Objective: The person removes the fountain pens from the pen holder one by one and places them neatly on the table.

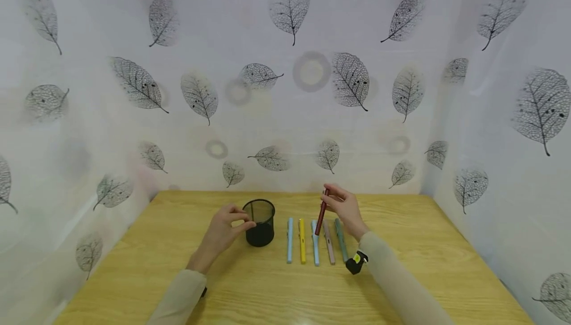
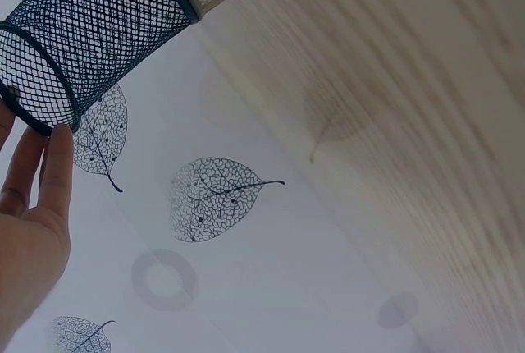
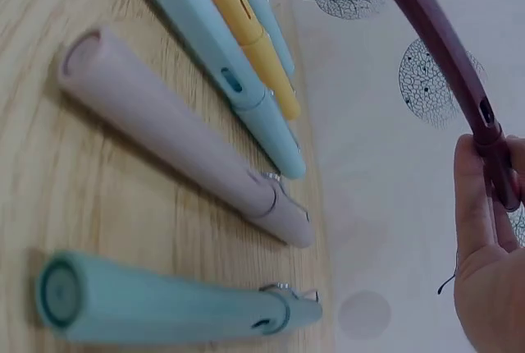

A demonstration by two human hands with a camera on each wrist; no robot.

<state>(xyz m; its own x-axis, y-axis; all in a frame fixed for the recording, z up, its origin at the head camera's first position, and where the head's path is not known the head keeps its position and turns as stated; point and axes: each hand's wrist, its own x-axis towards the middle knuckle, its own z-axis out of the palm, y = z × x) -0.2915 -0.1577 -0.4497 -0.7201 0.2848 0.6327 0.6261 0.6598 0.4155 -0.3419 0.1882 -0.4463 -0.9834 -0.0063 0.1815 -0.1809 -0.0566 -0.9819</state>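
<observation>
My right hand [image 1: 349, 212] pinches a dark red pen [image 1: 321, 214] by its upper end, near the cap, and holds it slanted above the row of pens. In the right wrist view the pen [image 3: 447, 53] points away from the fingertips. With fingertips and thumb at its rim, my left hand [image 1: 223, 231] holds a black mesh pen holder [image 1: 260, 234] from the left. The holder stands upright on the table. Seen from the left wrist, fingers [image 2: 56, 168] meet the holder's rim [image 2: 61, 82].
Several pens lie side by side, right of the holder: light blue [image 1: 290, 241], yellow [image 1: 302, 241], another light blue [image 1: 316, 253], greyish pink [image 1: 329, 243] and grey-green [image 1: 341, 241]. Behind the wooden table [image 1: 250, 295] hangs a leaf-patterned white curtain [image 1: 285, 117].
</observation>
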